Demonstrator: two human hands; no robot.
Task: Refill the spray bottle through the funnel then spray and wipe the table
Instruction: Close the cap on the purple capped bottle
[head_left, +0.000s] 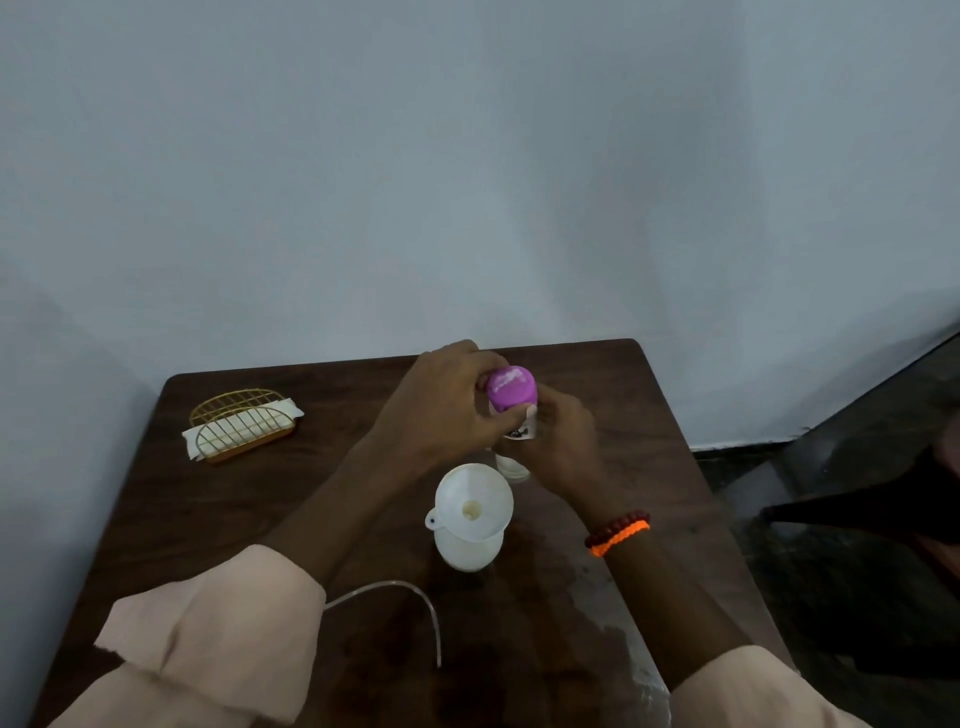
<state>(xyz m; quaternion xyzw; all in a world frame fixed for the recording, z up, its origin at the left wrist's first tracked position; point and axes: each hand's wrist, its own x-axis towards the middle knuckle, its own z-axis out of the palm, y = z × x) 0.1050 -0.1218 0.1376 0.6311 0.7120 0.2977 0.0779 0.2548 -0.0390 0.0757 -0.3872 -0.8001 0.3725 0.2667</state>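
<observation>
Far to the left of both hands, a gold wire holder (242, 425) with white napkins sits on the dark wooden table (218, 499). The left hand (441, 402) is curled around the purple cap (511, 387) of a refill bottle (514, 457), fingers closed on it. Just right of it, touching, the right hand (563, 441) clasps the same bottle's body below the cap. Nearer the person, just below both hands, the white funnel (475, 501) stands in the mouth of the white spray bottle (467, 548). A clear tube (410, 597) curves beside the left sleeve (218, 634).
</observation>
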